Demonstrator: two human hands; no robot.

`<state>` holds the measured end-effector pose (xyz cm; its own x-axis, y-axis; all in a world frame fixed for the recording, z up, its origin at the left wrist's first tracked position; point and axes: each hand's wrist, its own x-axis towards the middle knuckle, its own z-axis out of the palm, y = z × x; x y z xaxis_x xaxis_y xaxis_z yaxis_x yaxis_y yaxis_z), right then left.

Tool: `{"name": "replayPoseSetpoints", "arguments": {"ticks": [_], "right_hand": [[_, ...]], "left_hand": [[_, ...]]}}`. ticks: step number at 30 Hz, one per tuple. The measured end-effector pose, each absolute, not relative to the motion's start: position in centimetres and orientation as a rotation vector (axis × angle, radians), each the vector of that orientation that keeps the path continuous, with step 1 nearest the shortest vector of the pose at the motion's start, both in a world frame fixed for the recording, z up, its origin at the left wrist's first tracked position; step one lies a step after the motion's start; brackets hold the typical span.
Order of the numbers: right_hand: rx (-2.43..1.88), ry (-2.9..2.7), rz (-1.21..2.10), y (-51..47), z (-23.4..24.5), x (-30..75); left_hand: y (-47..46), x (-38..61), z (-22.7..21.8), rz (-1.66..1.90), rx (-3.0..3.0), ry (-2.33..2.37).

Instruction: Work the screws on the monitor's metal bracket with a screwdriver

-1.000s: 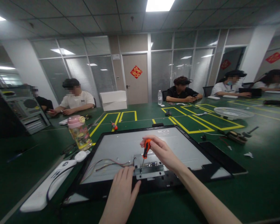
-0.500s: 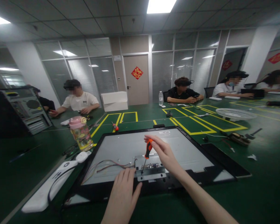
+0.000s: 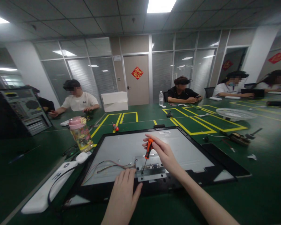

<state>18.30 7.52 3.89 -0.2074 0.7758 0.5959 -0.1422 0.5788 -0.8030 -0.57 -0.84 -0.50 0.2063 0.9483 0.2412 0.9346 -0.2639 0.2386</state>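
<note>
An orange-and-black screwdriver (image 3: 149,148) is held by its handle in my right hand (image 3: 162,151), the shaft slanting down. Its tip meets the lower left part of a metal bracket (image 3: 152,177) that carries ports. My left hand (image 3: 124,189) lies flat, fingers stretched, at the bracket's left end and the near edge of the panel. The bracket sits on the grey back of a black-framed display panel (image 3: 126,143), which lies on the table. Thin wires (image 3: 107,163) run left from the bracket. The screw under the tip is too small to make out.
A white power strip (image 3: 49,187) and a pink-lidded bottle (image 3: 81,132) stand left of the panel, with a computer case (image 3: 30,109) beyond. A black slab (image 3: 227,159) lies to the right. Another screwdriver (image 3: 115,127) rests behind the panel. Several people sit across the table.
The fingers of my right hand have shifted slightly around the screwdriver handle. The screwdriver's tip and my left hand stay in place.
</note>
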Motion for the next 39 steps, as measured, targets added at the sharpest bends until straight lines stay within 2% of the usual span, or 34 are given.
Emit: {"name": "replayPoseSetpoints", "arguments": {"ticks": [7, 14, 21, 26, 32, 37, 39], "right_hand": [[-0.619, -1.55, 0.736, 7.44, 4.06, 18.31], [-0.521, -1.578, 0.944, 7.09, 4.2, 18.33], [-0.591, -1.558, 0.725, 7.23, 4.35, 18.36], [-0.534, -1.572, 0.857, 7.07, 4.44, 18.42], [-0.574, -1.548, 0.785, 7.19, 4.39, 18.47], [-0.535, -1.571, 0.943, 6.92, 4.48, 18.42], [-0.551, -1.577, 0.912, 6.85, 4.54, 18.32]], "left_hand": [[-0.72, -0.53, -0.49, 0.501, 2.387, 1.877], [-0.83, -0.45, -0.2, 0.483, 2.351, 1.875], [-0.78, -0.49, -0.31, 0.488, 2.35, 1.889], [-0.71, -0.68, -0.73, 0.559, 2.392, 1.871], [-0.59, -0.84, -1.15, 0.606, 2.443, 1.871], [-0.6, -0.88, -1.08, 0.624, 2.441, 1.857], [-0.67, -0.87, -0.94, 0.615, 2.421, 1.845]]}}
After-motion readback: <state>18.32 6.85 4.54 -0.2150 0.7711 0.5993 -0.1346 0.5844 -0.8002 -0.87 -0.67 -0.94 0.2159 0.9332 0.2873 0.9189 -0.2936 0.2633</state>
